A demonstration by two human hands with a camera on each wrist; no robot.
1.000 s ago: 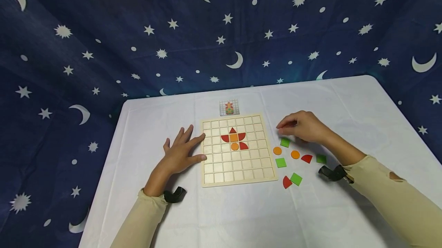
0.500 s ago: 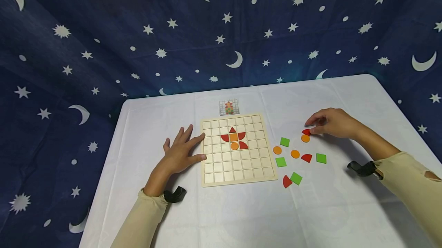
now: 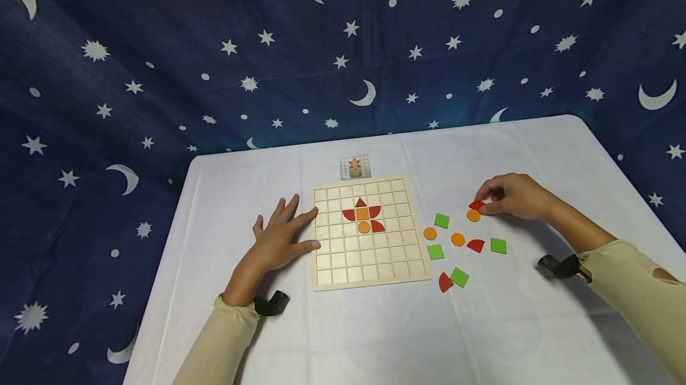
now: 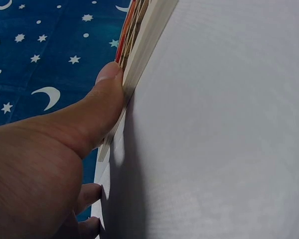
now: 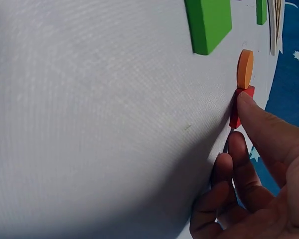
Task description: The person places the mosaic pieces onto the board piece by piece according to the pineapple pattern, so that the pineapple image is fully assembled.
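My left hand (image 3: 277, 241) lies with spread, straight fingers at the left edge of a wooden grid board (image 3: 332, 260). In the left wrist view its thumb touches the rim of the board (image 4: 144, 42). Right of the board, my right hand (image 3: 517, 196) pinches a red quarter-circle piece (image 3: 476, 204) that is on the table; the thumb partly covers this piece (image 5: 234, 117) in the right wrist view. An orange disc (image 3: 473, 215) touches its near side. On the board sit an orange square (image 3: 362, 213), an orange disc (image 3: 364, 227), a red triangle (image 3: 361, 202) and several red quarter-circles (image 3: 377, 226).
Loose pieces lie right of the board: several green squares (image 3: 498, 246), orange discs (image 3: 458, 240) and red quarter-circles (image 3: 445, 282). A small pattern card (image 3: 355, 166) lies behind the board. A starry blue curtain (image 3: 300, 58) hangs behind the white-covered table (image 3: 375, 337).
My right hand has moved right, away from the board side, to the red quarter-circle beside the orange disc, and its fingers have lowered onto that piece. The left hand has stayed put.
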